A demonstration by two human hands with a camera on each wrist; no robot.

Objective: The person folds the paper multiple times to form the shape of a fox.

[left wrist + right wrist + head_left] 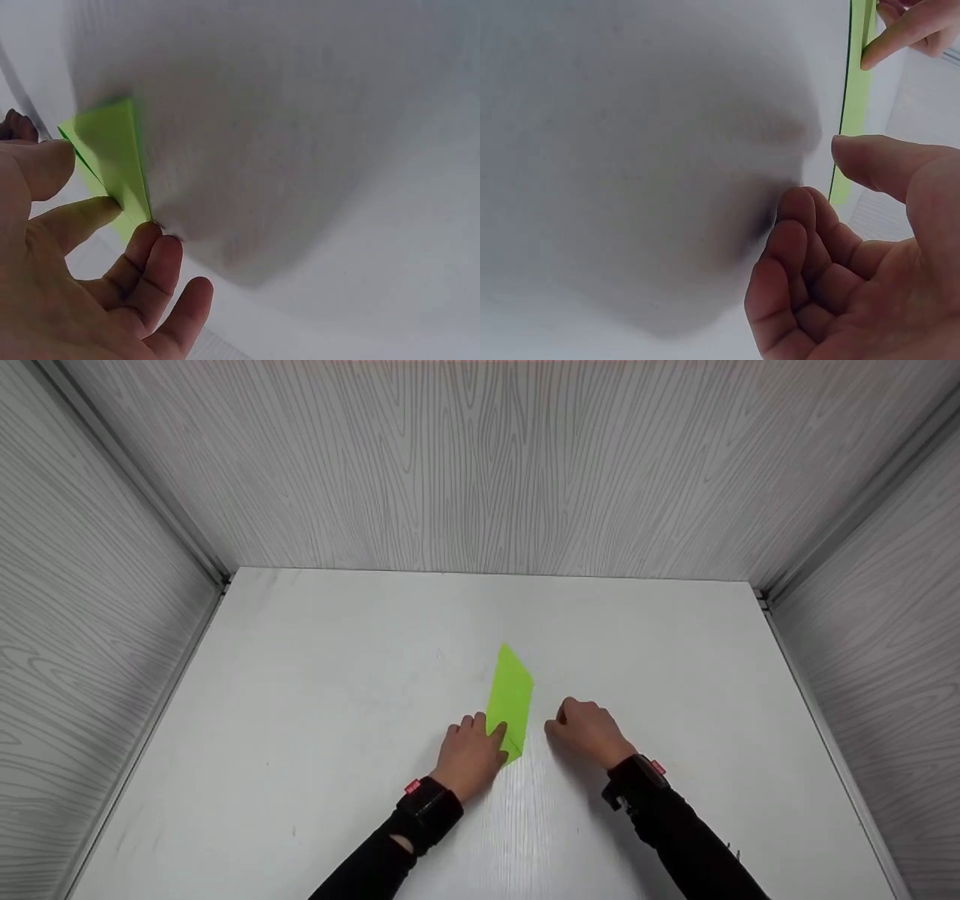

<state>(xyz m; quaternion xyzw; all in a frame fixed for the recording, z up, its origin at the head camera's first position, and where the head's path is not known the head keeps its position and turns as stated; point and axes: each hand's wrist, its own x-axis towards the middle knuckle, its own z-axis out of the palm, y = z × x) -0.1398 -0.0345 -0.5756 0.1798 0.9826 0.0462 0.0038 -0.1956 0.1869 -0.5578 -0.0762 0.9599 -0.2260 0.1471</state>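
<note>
Your left hand (471, 754) rests on the near end of a folded green paper (510, 699), a long narrow shape lying flat on the white tabletop (315, 697) and pointing away from you, slightly right of centre. In the head view your thumb (498, 730) lies across the paper's lower left edge. In the left wrist view a fingertip (105, 210) presses down on the green sheet while the other fingers (161, 266) stay loosely extended beside it, their tips touching the tabletop at the paper's corner; nothing is gripped.

Your right hand (589, 731) sits just to the right of the paper, apart from it, with the knuckles raised and the fingers (795, 247) curled inward toward the palm. The right wrist view shows that palm empty, the thumb (877, 161) standing near the paper's right edge; whether it touches the sheet cannot be told. The left fingertip appears at the top of that view, set on the green strip.

Both wrists carry dark bands, and black sleeves (682, 840) cover your forearms. Grey wood-grain panels (480, 465) wall in the tabletop on three sides.
</note>
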